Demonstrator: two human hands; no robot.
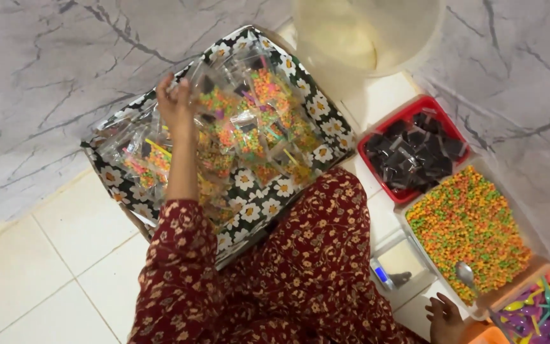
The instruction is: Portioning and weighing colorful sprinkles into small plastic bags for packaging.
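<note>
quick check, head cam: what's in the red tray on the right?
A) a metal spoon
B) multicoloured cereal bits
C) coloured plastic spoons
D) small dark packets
D: the red tray holds a pile of small dark packets; the multicoloured cereal bits fill the clear bin next to it, where a metal spoon also lies, and the coloured plastic pieces sit in the orange bin at the corner.

Glossy clear plastic packets (249, 121) (crinkled, light-catching) fill a daisy-print cloth-lined box (326, 114); smooth red plastic tray (408, 114), shiny metal spoon (465, 275), glazed white floor tiles (39, 280).
</note>
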